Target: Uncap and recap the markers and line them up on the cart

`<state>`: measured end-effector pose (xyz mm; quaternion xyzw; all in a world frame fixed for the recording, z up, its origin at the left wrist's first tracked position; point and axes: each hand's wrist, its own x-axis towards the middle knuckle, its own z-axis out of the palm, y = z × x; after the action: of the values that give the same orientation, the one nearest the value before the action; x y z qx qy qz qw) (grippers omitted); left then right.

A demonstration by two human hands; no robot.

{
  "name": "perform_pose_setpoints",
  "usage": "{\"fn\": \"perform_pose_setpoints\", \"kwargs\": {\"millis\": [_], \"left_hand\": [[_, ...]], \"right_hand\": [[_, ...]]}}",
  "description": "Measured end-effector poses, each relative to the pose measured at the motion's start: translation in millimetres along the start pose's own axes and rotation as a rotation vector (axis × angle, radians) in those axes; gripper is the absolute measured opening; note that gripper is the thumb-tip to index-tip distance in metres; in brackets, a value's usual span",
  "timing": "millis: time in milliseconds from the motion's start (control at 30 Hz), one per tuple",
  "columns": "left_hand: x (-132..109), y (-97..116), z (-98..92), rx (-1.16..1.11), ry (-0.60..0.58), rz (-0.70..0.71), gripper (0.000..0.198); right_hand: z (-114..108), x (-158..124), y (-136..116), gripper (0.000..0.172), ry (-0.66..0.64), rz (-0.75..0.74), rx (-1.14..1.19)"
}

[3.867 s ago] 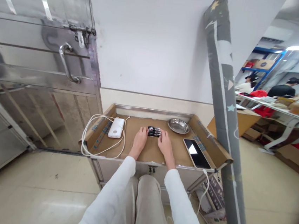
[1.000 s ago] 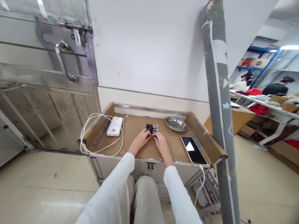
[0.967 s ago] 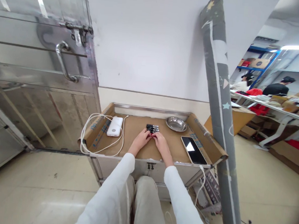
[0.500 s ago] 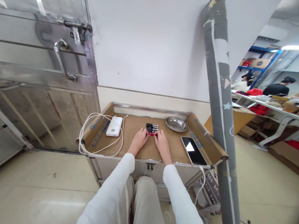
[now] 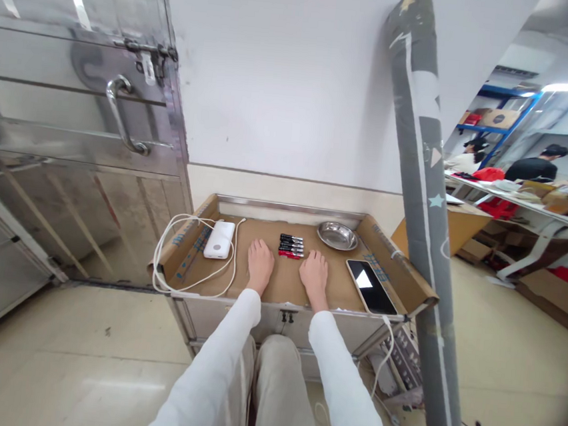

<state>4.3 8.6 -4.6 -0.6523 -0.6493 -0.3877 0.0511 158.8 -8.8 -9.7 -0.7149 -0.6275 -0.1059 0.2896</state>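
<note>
We look down on a low steel cart whose tray top is lined with brown cardboard [image 5: 281,286], set against a white wall. Nearest us, white sleeves lead to the two hands, which rest palm down on the cardboard. The left hand [image 5: 260,264] and the right hand [image 5: 315,274] each lie flat with the fingers close together, gripping nothing. Between them and just beyond the fingertips lies the row of small black pen-like sticks [image 5: 291,246], side by side, the nearest one red, touched by neither hand. To the right lies a black smartphone with a lit screen [image 5: 371,287]. To the left a white rectangular power bank [image 5: 220,240] lies with its looped white cable [image 5: 169,255]. Farther back right sits a round shallow steel dish [image 5: 337,235]. A grey rolled mat with star prints [image 5: 420,152] leans on the wall.
</note>
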Motion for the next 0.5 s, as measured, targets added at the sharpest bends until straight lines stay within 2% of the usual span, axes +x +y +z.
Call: {"fn": "perform_pose_setpoints", "kwargs": {"millis": [300, 500], "left_hand": [[2.4, -0.4, -0.1, 0.009, -0.078, 0.002, 0.024], [2.2, -3.0, 2.0, -0.016, -0.079, 0.028, 0.026]], "right_hand": [[-5.8, 0.6, -2.3, 0.031, -0.052, -0.001, -0.029], [-1.1, 0.0, -1.0, 0.029, 0.018, -0.044, -0.019]]}}
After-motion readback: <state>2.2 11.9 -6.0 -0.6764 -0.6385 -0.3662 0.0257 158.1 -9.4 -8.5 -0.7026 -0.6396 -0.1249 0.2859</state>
